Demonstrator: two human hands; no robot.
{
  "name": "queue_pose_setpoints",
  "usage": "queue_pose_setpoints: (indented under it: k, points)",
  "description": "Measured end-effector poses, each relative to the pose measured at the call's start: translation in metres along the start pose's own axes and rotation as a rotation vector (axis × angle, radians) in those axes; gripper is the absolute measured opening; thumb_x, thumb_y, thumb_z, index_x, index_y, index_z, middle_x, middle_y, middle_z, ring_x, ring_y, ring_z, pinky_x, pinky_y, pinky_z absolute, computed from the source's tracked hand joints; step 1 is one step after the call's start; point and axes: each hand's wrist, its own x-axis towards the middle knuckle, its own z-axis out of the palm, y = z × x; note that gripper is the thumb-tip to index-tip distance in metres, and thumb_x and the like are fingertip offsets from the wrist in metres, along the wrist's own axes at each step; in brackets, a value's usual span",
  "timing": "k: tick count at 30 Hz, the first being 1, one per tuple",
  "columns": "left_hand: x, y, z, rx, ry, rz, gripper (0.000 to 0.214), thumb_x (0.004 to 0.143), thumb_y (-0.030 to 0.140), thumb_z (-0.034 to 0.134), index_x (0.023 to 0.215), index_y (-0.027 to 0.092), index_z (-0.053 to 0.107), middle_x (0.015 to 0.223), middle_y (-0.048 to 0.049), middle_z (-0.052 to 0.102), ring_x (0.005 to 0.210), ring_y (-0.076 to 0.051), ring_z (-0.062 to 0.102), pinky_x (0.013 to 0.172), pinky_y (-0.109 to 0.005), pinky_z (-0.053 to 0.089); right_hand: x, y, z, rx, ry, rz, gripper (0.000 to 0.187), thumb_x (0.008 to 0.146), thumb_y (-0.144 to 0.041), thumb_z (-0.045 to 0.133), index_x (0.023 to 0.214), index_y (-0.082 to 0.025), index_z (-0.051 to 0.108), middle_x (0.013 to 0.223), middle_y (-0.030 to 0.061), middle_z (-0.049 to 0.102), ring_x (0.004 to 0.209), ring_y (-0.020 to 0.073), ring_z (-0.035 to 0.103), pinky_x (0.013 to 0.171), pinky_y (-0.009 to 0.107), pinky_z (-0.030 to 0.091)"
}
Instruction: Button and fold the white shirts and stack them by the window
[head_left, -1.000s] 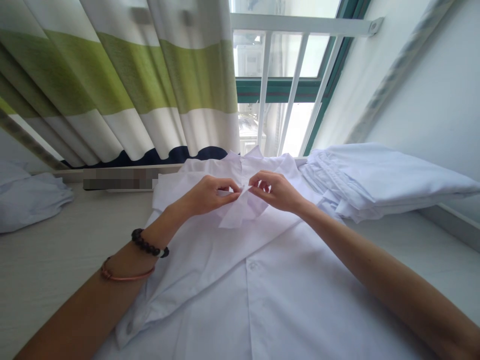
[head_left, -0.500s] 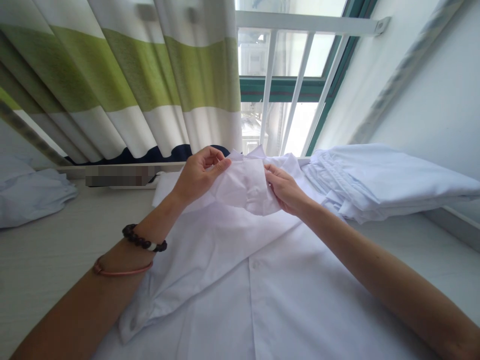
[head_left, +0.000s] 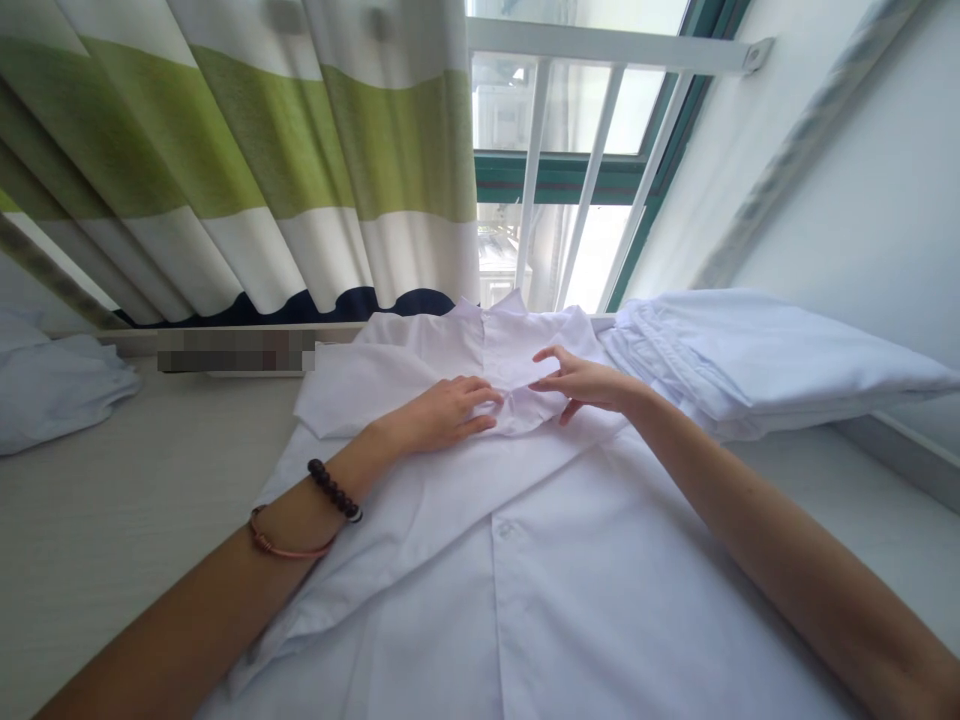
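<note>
A white button-up shirt [head_left: 540, 590] lies spread on the pale table [head_left: 90, 540], collar toward the window. A sleeve is folded across its chest. My left hand [head_left: 442, 415] rests flat on the shirt, fingers stretched out and pressing the sleeve's cuff [head_left: 525, 405] down. My right hand [head_left: 589, 383] hovers just right of the cuff, fingers loosely spread, fingertips touching the fabric near the collar. Neither hand grips anything. A bead bracelet and a thin band sit on my left wrist.
A stack of folded white garments [head_left: 750, 360] lies to the right by the wall. Another white cloth pile [head_left: 52, 385] sits at the far left. Green-and-white striped curtains [head_left: 247, 170] and a barred window [head_left: 570, 180] stand behind the table.
Both hands held the sleeve cuff up off the shirt; now the cuff lies down on the chest, my left hand flattened on it and my right hand released.
</note>
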Motion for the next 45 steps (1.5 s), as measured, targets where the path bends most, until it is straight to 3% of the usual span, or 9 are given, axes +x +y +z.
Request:
queue_pose_setpoints:
  k: [5, 9, 14, 20, 28, 33, 38, 42, 45]
  points:
    - [-0.001, -0.001, -0.011, 0.088, -0.074, -0.079, 0.034, 0.092, 0.042, 0.045, 0.11, 0.023, 0.066, 0.111, -0.0071, 0.063, 0.098, -0.021, 0.06, 0.088, -0.033, 0.044, -0.01, -0.007, -0.021, -0.033, -0.336, -0.059, 0.03, 0.077, -0.032, 0.07, 0.099, -0.017, 0.057, 0.089, 0.0043, 0.06, 0.084, 0.0206, 0.066, 0.073, 0.035, 0.057]
    - [0.004, 0.015, -0.018, 0.186, -0.008, -0.172, 0.049, 0.091, 0.052, 0.038, 0.079, 0.018, 0.071, 0.087, -0.0077, 0.067, 0.082, -0.022, 0.062, 0.084, -0.038, 0.043, -0.012, -0.008, -0.026, 0.072, -0.541, -0.218, 0.028, 0.073, -0.022, 0.072, 0.1, -0.017, 0.063, 0.106, 0.004, 0.059, 0.108, 0.0203, 0.058, 0.092, 0.034, 0.048]
    - [0.009, 0.025, -0.002, 0.042, 0.228, -0.197, 0.037, 0.085, 0.047, 0.052, 0.102, 0.016, 0.064, 0.093, -0.0068, 0.066, 0.084, -0.021, 0.061, 0.077, -0.033, 0.046, -0.003, -0.006, -0.019, -0.151, -0.423, -0.348, 0.031, 0.072, -0.019, 0.071, 0.102, -0.018, 0.065, 0.099, 0.0025, 0.064, 0.093, 0.0162, 0.062, 0.087, 0.032, 0.047]
    - [0.012, 0.01, 0.013, -0.321, 0.247, -0.325, 0.019, 0.078, 0.029, 0.055, 0.087, 0.017, 0.067, 0.072, -0.0002, 0.067, 0.064, -0.014, 0.059, 0.063, -0.024, 0.045, 0.002, -0.007, -0.009, -0.322, -0.273, -0.402, 0.015, 0.079, -0.023, 0.062, 0.092, -0.016, 0.066, 0.078, 0.0024, 0.066, 0.074, 0.014, 0.062, 0.073, 0.03, 0.05]
    - [0.013, 0.003, 0.014, -0.732, 0.301, -0.431, 0.019, 0.072, 0.032, 0.058, 0.079, 0.015, 0.065, 0.069, -0.0004, 0.065, 0.061, -0.013, 0.06, 0.062, -0.023, 0.047, -0.003, -0.01, -0.005, -0.533, -0.107, -0.603, 0.025, 0.075, -0.042, 0.069, 0.091, -0.023, 0.071, 0.098, 0.0038, 0.046, 0.083, 0.0136, 0.051, 0.072, 0.028, 0.047]
    - [0.013, 0.004, 0.013, -0.802, 0.289, -0.435, 0.015, 0.068, 0.023, 0.053, 0.074, 0.016, 0.065, 0.061, 0.0038, 0.059, 0.057, -0.011, 0.055, 0.058, -0.021, 0.042, -0.004, -0.013, -0.002, -0.55, -0.099, -0.733, 0.022, 0.073, -0.04, 0.072, 0.084, -0.022, 0.073, 0.092, 0.0027, 0.044, 0.083, 0.0142, 0.045, 0.07, 0.027, 0.04]
    - [0.012, 0.006, 0.009, -0.816, 0.276, -0.475, 0.021, 0.073, 0.033, 0.056, 0.075, 0.016, 0.068, 0.059, 0.0028, 0.059, 0.058, -0.012, 0.054, 0.061, -0.022, 0.043, -0.002, -0.006, 0.006, -0.47, -0.208, -0.649, 0.03, 0.081, -0.046, 0.062, 0.084, -0.018, 0.07, 0.086, 0.0025, 0.056, 0.072, 0.0128, 0.044, 0.065, 0.027, 0.035]
    - [0.01, 0.006, 0.01, -0.82, 0.281, -0.484, 0.02, 0.074, 0.032, 0.056, 0.076, 0.016, 0.069, 0.059, 0.0027, 0.059, 0.059, -0.012, 0.054, 0.062, -0.022, 0.043, 0.002, -0.001, 0.014, -0.513, -0.117, -0.633, 0.031, 0.084, -0.048, 0.057, 0.083, -0.018, 0.067, 0.067, -0.0023, 0.048, 0.064, 0.0115, 0.039, 0.062, 0.026, 0.033]
    - [0.01, 0.004, 0.011, -0.825, 0.317, -0.498, 0.015, 0.07, 0.024, 0.057, 0.077, 0.016, 0.068, 0.065, 0.0031, 0.062, 0.062, -0.011, 0.056, 0.063, -0.021, 0.042, 0.005, 0.0, 0.017, -0.461, -0.015, -0.655, 0.03, 0.08, -0.045, 0.062, 0.097, -0.021, 0.058, 0.063, -0.0055, 0.049, 0.06, 0.0106, 0.039, 0.06, 0.024, 0.032]
